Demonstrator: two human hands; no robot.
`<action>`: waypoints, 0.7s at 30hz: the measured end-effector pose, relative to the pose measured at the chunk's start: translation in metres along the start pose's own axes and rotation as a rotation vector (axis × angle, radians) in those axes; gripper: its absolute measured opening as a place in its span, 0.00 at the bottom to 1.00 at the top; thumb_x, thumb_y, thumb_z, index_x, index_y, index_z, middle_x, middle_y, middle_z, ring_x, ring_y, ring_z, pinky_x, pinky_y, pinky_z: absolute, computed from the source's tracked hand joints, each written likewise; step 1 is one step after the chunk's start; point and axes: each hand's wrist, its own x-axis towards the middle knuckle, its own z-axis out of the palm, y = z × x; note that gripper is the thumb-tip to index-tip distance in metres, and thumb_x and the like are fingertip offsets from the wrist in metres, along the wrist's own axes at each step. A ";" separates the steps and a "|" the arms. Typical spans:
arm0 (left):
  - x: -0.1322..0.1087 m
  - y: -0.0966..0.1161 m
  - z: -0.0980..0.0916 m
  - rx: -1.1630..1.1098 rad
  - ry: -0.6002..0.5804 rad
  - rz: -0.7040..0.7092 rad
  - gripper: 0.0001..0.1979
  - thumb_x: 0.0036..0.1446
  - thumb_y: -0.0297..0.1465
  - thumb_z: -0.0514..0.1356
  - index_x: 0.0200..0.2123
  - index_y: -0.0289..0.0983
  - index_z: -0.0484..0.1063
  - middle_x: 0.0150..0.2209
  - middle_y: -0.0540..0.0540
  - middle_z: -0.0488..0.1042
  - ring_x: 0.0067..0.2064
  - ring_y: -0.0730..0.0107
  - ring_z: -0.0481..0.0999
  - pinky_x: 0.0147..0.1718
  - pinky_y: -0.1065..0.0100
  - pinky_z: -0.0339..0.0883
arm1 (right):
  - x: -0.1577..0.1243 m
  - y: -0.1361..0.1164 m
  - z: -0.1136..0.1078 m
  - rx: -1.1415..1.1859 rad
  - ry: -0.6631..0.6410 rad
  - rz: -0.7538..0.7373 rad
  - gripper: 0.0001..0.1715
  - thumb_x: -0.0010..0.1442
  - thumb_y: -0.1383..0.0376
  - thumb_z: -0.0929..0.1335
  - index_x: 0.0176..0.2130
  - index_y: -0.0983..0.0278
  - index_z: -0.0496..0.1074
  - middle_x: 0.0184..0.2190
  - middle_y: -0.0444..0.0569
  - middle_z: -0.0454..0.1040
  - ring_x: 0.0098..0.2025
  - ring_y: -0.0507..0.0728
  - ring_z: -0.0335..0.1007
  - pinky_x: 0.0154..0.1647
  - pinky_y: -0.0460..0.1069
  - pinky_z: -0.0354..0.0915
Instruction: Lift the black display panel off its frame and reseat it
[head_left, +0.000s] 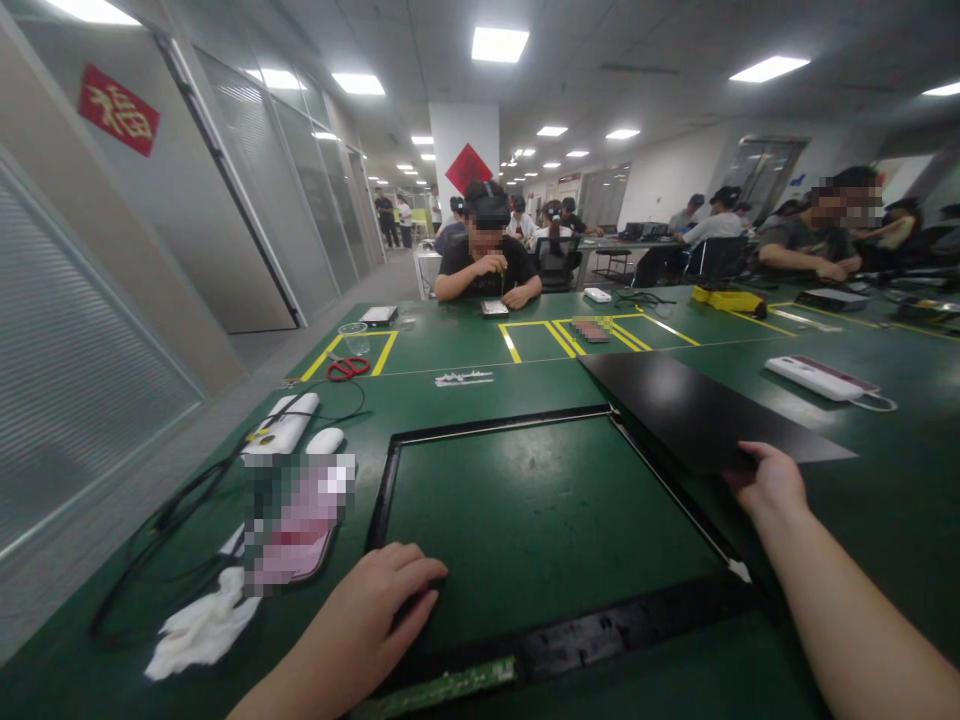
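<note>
A thin, dark, glossy sheet [697, 405] is tilted over the right side of the table. My right hand [772, 485] grips its near edge, thumb on top and fingers mostly hidden underneath. In front of me lies a black rectangular frame [499, 426] with a wide lower bar, and the green tabletop shows through its middle. My left hand [386, 605] rests over the frame's left side near the lower corner, fingers stretched out and slightly bent, thumb apart. Along the bottom bar, below that hand, is a narrow green circuit board strip [457, 685].
At left are a pink phone [304, 545], crumpled tissue [202, 625], a white mouse [325, 441], a white power strip [289, 422], cables and red scissors [347, 369]. Another white power strip [817, 380] sits right. A person [487, 255] works opposite.
</note>
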 end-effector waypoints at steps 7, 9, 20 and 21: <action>-0.001 -0.001 0.000 0.009 -0.005 0.012 0.12 0.68 0.28 0.57 0.47 0.44 0.81 0.40 0.45 0.82 0.42 0.61 0.82 0.44 0.64 0.75 | -0.040 0.006 0.012 -0.032 -0.092 0.064 0.13 0.51 0.78 0.64 0.32 0.61 0.70 0.24 0.42 0.73 0.22 0.52 0.71 0.23 0.46 0.75; 0.000 0.001 -0.002 0.017 -0.026 0.001 0.13 0.68 0.28 0.57 0.47 0.44 0.81 0.41 0.45 0.82 0.43 0.61 0.81 0.44 0.63 0.75 | -0.053 0.004 0.015 -0.030 -0.170 0.037 0.12 0.51 0.77 0.65 0.31 0.61 0.70 0.23 0.43 0.74 0.22 0.52 0.72 0.24 0.45 0.74; -0.001 0.002 -0.001 -0.040 0.003 -0.008 0.14 0.68 0.30 0.56 0.46 0.44 0.82 0.40 0.43 0.82 0.43 0.59 0.81 0.44 0.62 0.77 | -0.101 -0.007 0.021 0.014 -0.284 0.043 0.10 0.46 0.74 0.65 0.29 0.62 0.73 0.24 0.46 0.76 0.22 0.53 0.73 0.23 0.45 0.72; -0.001 0.001 -0.001 -0.045 0.005 -0.007 0.13 0.68 0.30 0.56 0.46 0.44 0.82 0.40 0.43 0.82 0.42 0.59 0.81 0.44 0.63 0.77 | -0.106 -0.008 0.021 0.027 -0.298 0.051 0.10 0.44 0.74 0.66 0.29 0.62 0.72 0.24 0.46 0.76 0.22 0.53 0.72 0.22 0.45 0.71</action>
